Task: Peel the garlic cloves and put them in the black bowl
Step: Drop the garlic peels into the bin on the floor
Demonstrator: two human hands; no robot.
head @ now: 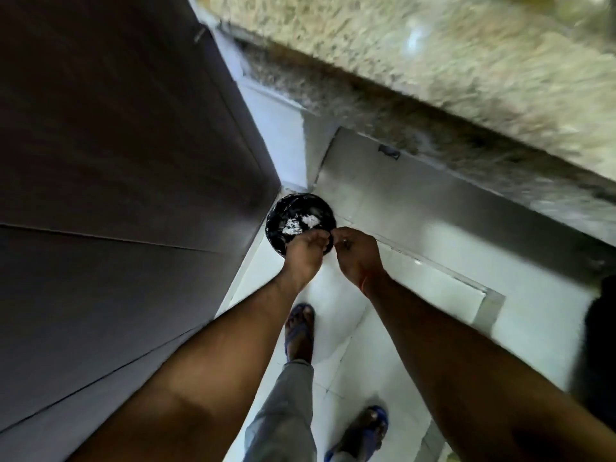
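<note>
Both my hands are held out over a round black container (290, 211) that stands on the floor in the corner. White papery flakes (300, 224) lie inside it. My left hand (305, 253) is curled, with its fingertips drawn together. My right hand (357, 256) meets it fingertip to fingertip above the container's near rim. They pinch something small between them, which looks like a garlic clove (330, 235), mostly hidden by the fingers. I cannot tell whether this container is the black bowl.
A dark brown door or cabinet side (116, 161) fills the left. A speckled granite counter (466, 78) runs along the upper right, with white cabinet doors (416, 211) below it. My feet in blue sandals (300, 328) stand on the white tiled floor.
</note>
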